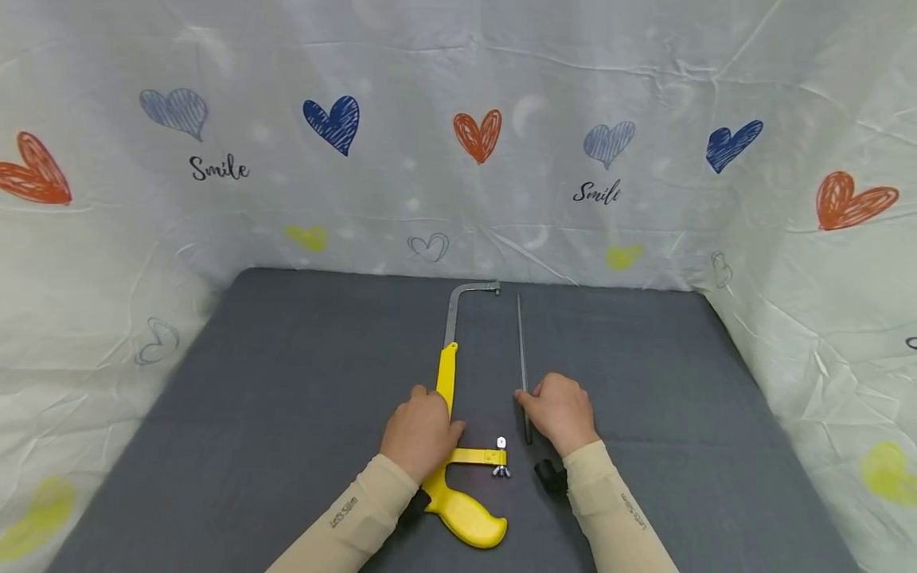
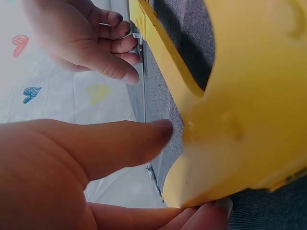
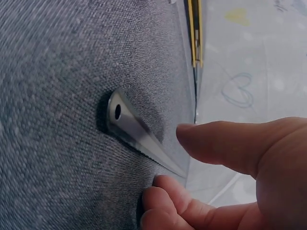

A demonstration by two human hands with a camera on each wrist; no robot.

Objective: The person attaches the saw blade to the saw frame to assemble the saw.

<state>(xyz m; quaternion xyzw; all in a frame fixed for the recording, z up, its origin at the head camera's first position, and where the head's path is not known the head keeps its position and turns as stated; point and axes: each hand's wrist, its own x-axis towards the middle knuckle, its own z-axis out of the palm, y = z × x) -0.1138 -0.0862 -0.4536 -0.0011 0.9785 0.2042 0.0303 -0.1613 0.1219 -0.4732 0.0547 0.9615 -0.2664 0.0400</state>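
Observation:
A yellow hacksaw frame [image 1: 446,378] with a grey metal front arm [image 1: 451,310] lies on the table, its handle [image 1: 473,517] toward me. My left hand [image 1: 421,430] is at the middle of the frame. In the left wrist view, its fingertips [image 2: 216,211] touch the lower edge of the yellow frame, while the thumb stands straight, just off it. To the right lies a loose hacksaw blade [image 1: 521,342], narrow and grey. My right hand [image 1: 562,410] is over its near part. In the right wrist view, thumb and fingers stand apart on either side of the toothed blade [image 3: 139,132].
A yellow rear arm with a wing nut [image 1: 501,471] sticks out from the hacksaw frame toward the blade. Dark grey cloth covers the table [image 1: 308,350]. A white curtain [image 1: 401,191] printed with hearts hangs behind it and along both sides.

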